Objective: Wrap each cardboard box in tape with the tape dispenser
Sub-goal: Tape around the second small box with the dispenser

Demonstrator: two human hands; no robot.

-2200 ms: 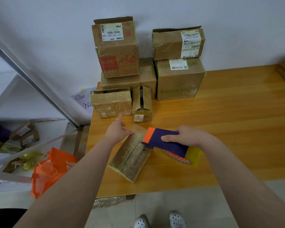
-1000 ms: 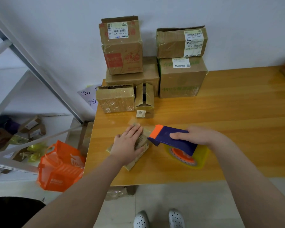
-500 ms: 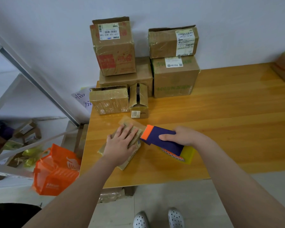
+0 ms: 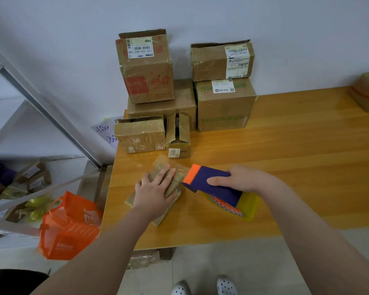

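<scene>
Left hand (image 4: 156, 192): it lies flat on top of the flat cardboard box (image 4: 169, 209), with the fingers straight and close together, pressing the box down.
Right hand (image 4: 241, 179): the fingers are curled round the purple body of the tape dispenser (image 4: 213, 185) and grip it from above.
Tape dispenser: it is tilted. Its orange front end meets the right edge of the flat cardboard box, just beside the left fingertips. The yellow tape roll (image 4: 251, 206) sits at its back end, low over the surface (image 4: 296, 158).
Flat cardboard box: it lies at an angle near the front left corner of the surface and looks glossy with tape.
Behind it: a small taped box (image 4: 140, 135) and a narrow open box (image 4: 178, 137) stand side by side, near the flat one.
Further back: four bigger boxes are stacked against the wall, the tall box (image 4: 145, 67) on top at the left.
Floor at left: an orange bag (image 4: 68, 226) stands beside the surface.
</scene>
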